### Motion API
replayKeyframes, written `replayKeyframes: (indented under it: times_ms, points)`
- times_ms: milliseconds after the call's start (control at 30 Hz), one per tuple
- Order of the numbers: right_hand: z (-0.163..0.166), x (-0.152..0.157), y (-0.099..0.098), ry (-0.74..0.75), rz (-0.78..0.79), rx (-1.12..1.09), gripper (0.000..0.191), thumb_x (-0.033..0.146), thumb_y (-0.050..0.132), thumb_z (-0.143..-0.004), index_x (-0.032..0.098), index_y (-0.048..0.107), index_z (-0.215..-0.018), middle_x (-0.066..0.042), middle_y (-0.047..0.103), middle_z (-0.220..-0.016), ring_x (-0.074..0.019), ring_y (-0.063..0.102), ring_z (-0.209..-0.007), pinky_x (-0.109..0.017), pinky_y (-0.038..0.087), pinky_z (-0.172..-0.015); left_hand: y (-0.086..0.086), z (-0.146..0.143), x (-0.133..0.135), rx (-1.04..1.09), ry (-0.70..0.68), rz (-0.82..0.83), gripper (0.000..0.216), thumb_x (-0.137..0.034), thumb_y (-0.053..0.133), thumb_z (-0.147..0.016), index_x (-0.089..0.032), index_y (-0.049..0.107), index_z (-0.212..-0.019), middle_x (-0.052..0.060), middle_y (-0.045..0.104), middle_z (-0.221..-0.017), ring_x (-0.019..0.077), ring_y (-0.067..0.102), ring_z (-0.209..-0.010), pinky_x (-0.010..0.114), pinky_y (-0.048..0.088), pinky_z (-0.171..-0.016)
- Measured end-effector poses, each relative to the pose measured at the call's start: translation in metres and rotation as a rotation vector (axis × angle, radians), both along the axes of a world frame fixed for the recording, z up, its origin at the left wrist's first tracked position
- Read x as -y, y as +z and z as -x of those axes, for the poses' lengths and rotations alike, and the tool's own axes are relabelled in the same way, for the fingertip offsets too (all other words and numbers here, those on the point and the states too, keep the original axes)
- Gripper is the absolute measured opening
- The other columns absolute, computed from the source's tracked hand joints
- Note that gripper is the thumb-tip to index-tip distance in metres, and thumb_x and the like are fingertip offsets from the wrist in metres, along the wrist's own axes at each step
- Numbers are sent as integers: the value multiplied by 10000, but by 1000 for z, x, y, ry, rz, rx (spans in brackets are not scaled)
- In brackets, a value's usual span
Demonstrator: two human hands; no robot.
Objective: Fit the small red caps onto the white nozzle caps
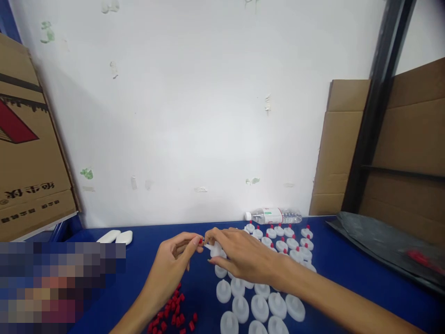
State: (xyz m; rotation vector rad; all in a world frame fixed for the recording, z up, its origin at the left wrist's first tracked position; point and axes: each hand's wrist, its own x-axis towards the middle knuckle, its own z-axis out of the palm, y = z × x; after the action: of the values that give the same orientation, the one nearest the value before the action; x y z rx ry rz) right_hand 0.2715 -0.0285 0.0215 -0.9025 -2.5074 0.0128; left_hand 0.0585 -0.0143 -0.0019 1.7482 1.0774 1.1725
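Between the thumb and fingers of my left hand [176, 253] is a small red cap [200, 241]. My right hand [239, 253] grips a white plastic nozzle lid [215, 249], its narrow tip turned left toward the cap. Cap and tip are close together; whether they touch I cannot tell. Below my right hand stand several white nozzle lids without caps [239, 308]. Beyond it are rows of similar lids with red caps [281, 246] on their tips. Loose red caps [174, 308] lie in a heap under my left forearm.
A clear plastic bottle [273, 215] lies against the wall at the table's back. Two white flat objects [124, 237] rest at the back left. On the right is a dark plastic bag [378, 241] with something red. Cardboard [34, 139] stands at the left; the lower left is blurred out.
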Motion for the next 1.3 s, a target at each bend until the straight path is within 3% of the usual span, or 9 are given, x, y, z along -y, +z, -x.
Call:
replayKeyframes:
  times_ms: [167,333,533,800,1000,1100,1167,1233,1300]
  points:
    - [-1,-4,-3,11,-48,0,239,242,617,-988,209,488,-1187,-72,686,-1120,-220,650,-964,-353,480,-846,3,-1,2,-13,-89,17,422,-558,627,-899,-158,739,-974,93,769,-936,214,676,-786,266,497,-603]
    - [1,-6,-5,40,-118,7,13,199,510,-1027,203,501,-1035,-56,668,-974,-199,597,-884,-343,455,-833,3,-1,2,-61,-98,-10,380,-533,573,-936,-178,705,-905,83,760,-956,234,690,-890,291,524,-719]
    - [5,-3,-9,118,-207,78,222,7,451,-912,220,476,-966,-40,627,-914,-199,523,-858,-327,415,-800,-10,-2,11,-407,-17,-318,374,-444,363,-1052,-229,554,-813,-1,646,-756,171,558,-661,282,416,-663]
    - [8,3,-8,154,-354,222,343,-25,500,-730,221,474,-969,-34,617,-918,-195,503,-818,-320,394,-767,-14,-2,13,-266,-179,-205,512,-523,302,-1061,-222,559,-737,-20,621,-628,160,574,-590,249,403,-605]
    - [2,-5,-12,171,-323,206,325,-58,466,-851,204,531,-1033,-51,671,-1016,-189,579,-943,-307,418,-848,-9,5,6,-441,-177,-203,477,-479,322,-1062,-214,570,-752,-45,583,-588,140,513,-550,247,346,-580]
    - [-6,-15,-9,158,-298,201,316,-28,454,-929,203,568,-1112,-82,685,-1156,-211,603,-1048,-346,425,-917,-1,7,6,-575,-110,-247,410,-438,361,-1050,-219,556,-764,-42,588,-653,149,519,-608,260,353,-623]
    - [-16,-25,-4,96,-260,167,250,48,458,-998,208,585,-1142,-88,682,-1196,-226,610,-1080,-372,427,-942,8,10,9,-691,-87,-235,326,-420,465,-1007,-223,571,-770,-33,604,-723,165,551,-695,270,375,-679]
    - [-29,-35,0,-7,-206,109,158,206,468,-1060,205,598,-1149,-90,681,-1186,-237,619,-1065,-375,444,-924,17,15,15,-784,-155,-149,242,-413,590,-936,-233,604,-775,-31,629,-791,181,587,-798,269,398,-728]
    - [-43,-44,3,-108,-143,55,246,341,415,-1090,207,607,-1166,-87,678,-1178,-239,625,-1046,-361,458,-885,24,20,19,-827,-254,-34,168,-396,669,-878,-250,650,-797,-35,656,-837,194,610,-896,261,417,-767]
